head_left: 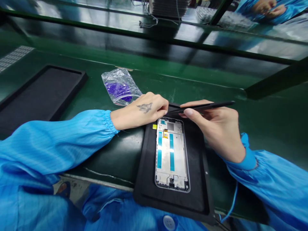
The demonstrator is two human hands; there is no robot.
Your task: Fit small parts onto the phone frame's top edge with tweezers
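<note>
A phone frame point(171, 154) with two blue strips and a small orange flex lies in a black tray point(149, 179) at the table's near edge. My left hand point(141, 110) rests at the tray's top left corner, fingers curled and pinched at the tip of the tweezers; what they pinch is too small to make out. My right hand point(216, 128) is closed on black tweezers point(204, 106), which point left toward my left fingers, just above the frame's top end. Both arms wear blue sleeves.
A clear plastic bag with purple pieces point(120, 86) lies behind my left hand. A larger black tray point(40, 96) sits at the left on the green table point(204, 83). At the far right top, another person's hands point(267, 8) work across a raised rail.
</note>
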